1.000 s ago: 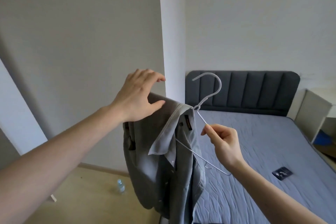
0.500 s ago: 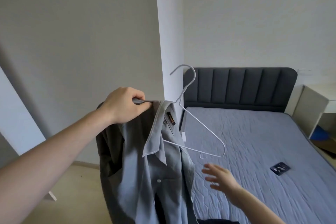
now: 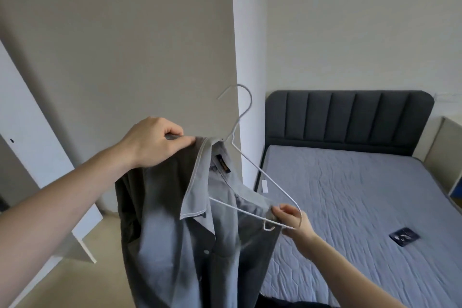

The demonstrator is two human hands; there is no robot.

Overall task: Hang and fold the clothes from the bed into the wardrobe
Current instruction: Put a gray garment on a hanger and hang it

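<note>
A grey collared shirt [image 3: 175, 232] hangs in front of me, half on a white wire hanger [image 3: 262, 182]. The hanger's hook points up by the wall corner. My left hand [image 3: 155, 142] grips the shirt's left shoulder together with that end of the hanger, holding both up. My right hand [image 3: 290, 217] pinches the shirt's right shoulder fabric beside the bare right end of the hanger. The hanger's right arm sticks out, uncovered by cloth. The shirt's lower part runs out of the bottom of the view.
The bed [image 3: 350, 207] with a blue-grey mattress and dark padded headboard [image 3: 350, 120] lies to the right. A small dark packet [image 3: 404, 236] rests on the mattress. A white panel [image 3: 37, 170] leans at the left. A pale side unit [image 3: 445, 157] stands at the far right.
My right hand rose from below the hanger and took hold of the shirt fabric at the hanger's right end. My left hand keeps its grip; the view moved closer.
</note>
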